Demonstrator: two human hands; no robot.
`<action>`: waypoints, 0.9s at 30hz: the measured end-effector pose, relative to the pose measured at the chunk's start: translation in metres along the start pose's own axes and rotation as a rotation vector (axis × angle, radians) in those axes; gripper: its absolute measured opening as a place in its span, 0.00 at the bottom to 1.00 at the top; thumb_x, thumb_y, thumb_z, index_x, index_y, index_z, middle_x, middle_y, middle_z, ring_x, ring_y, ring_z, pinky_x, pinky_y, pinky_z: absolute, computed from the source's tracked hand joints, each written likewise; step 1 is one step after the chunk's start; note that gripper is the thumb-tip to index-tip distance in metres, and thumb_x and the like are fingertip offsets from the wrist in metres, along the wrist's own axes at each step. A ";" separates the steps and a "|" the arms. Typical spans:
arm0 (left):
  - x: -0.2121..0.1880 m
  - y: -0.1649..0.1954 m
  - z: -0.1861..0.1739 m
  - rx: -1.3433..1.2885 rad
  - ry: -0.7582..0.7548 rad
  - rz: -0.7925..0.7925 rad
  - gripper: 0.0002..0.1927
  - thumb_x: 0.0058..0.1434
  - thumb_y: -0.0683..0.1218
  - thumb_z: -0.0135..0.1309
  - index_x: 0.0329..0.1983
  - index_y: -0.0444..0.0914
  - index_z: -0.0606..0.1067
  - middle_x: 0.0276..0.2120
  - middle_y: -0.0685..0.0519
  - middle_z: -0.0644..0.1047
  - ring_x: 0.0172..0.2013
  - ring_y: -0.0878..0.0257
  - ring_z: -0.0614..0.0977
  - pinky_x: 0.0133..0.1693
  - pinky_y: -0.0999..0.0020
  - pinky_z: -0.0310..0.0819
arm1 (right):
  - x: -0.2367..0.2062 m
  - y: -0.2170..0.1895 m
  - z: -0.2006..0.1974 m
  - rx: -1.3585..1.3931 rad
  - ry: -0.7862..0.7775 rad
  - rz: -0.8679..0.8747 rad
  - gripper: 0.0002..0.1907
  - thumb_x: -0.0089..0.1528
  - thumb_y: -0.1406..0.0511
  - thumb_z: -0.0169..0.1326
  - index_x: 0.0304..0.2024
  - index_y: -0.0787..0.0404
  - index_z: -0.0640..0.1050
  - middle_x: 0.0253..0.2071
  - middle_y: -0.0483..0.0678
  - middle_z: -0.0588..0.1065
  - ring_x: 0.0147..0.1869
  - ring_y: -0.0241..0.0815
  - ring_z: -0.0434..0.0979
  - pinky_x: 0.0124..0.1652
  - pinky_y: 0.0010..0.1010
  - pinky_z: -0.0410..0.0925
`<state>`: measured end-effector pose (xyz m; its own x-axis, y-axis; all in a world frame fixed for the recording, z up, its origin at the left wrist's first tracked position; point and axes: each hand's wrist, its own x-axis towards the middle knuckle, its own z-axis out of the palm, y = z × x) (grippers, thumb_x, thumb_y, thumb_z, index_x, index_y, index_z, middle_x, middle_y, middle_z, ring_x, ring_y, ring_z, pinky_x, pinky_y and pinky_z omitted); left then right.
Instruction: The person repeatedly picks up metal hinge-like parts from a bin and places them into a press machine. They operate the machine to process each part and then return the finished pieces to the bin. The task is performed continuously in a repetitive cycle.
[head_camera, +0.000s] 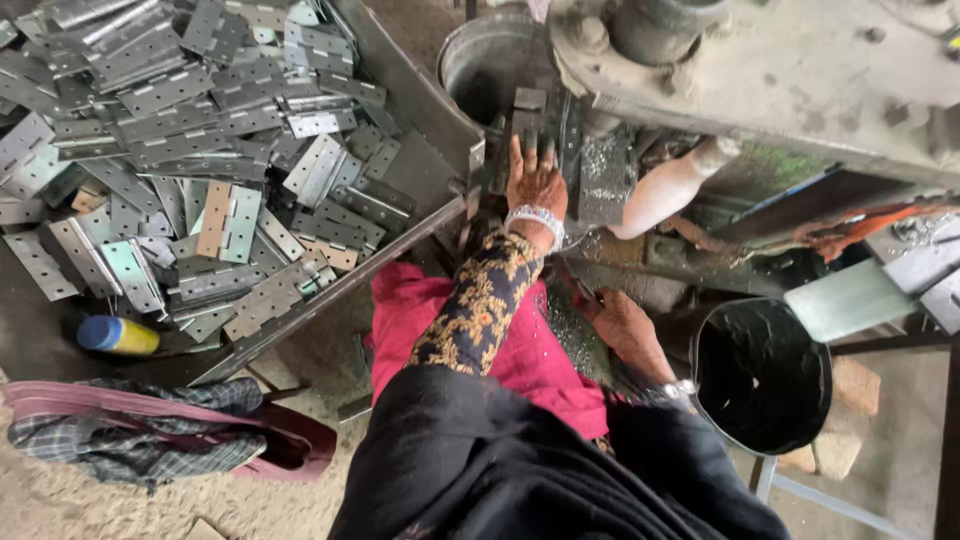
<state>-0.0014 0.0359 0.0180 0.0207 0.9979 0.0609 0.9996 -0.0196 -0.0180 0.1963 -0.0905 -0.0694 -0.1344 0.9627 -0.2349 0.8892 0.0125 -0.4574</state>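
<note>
A grey, worn metal press machine (780, 80) fills the upper right, its heavy body overhanging the work area. To the left, a long sheet-metal tray (420, 100) holds a deep heap of flat silver-grey steel hinges (200, 150), most opened out and lying across one another. Below the tray, a folded checked cloth with a maroon strap (150, 435) lies on the dusty floor. At lower right stands a round black bucket (762, 375), and behind the machine's bed a round grey metal drum (490, 60).

The left hand (535, 180), with a beaded white bracelet at the wrist, reaches forward with fingers stretched out flat, resting on a dark steel hinge piece (527, 125) at the machine's bed, just beside the tray's corner. Whether it grips the piece, I cannot tell. The right hand (625, 330) lies low by the lap, loosely curled near the bucket; nothing can be made out in it. A small blue-and-yellow cylinder (118, 335) lies under the tray's edge.
</note>
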 end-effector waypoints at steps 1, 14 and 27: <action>0.002 0.000 0.001 -0.009 0.021 -0.006 0.22 0.73 0.49 0.35 0.64 0.43 0.74 0.75 0.54 0.59 0.75 0.51 0.52 0.72 0.42 0.23 | 0.001 0.005 0.006 0.010 -0.004 0.027 0.25 0.65 0.48 0.53 0.43 0.64 0.79 0.40 0.65 0.79 0.47 0.65 0.79 0.45 0.51 0.70; 0.024 0.004 -0.003 0.002 -0.048 -0.049 0.25 0.70 0.49 0.34 0.69 0.42 0.67 0.74 0.55 0.56 0.73 0.51 0.52 0.68 0.35 0.19 | -0.001 0.014 0.012 -0.274 0.110 -0.120 0.21 0.68 0.49 0.53 0.43 0.61 0.78 0.37 0.61 0.79 0.42 0.64 0.79 0.39 0.51 0.70; 0.021 -0.006 -0.022 -0.071 -0.058 -0.066 0.26 0.72 0.47 0.32 0.72 0.42 0.63 0.77 0.56 0.51 0.76 0.52 0.46 0.69 0.38 0.18 | 0.004 0.011 0.026 0.091 0.126 -0.100 0.20 0.61 0.52 0.55 0.37 0.65 0.79 0.34 0.65 0.79 0.42 0.68 0.79 0.41 0.55 0.71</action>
<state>-0.0068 0.0559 0.0417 -0.0439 0.9990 0.0018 0.9975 0.0438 0.0548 0.1939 -0.0933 -0.0978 -0.1595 0.9841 -0.0775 0.8299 0.0912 -0.5504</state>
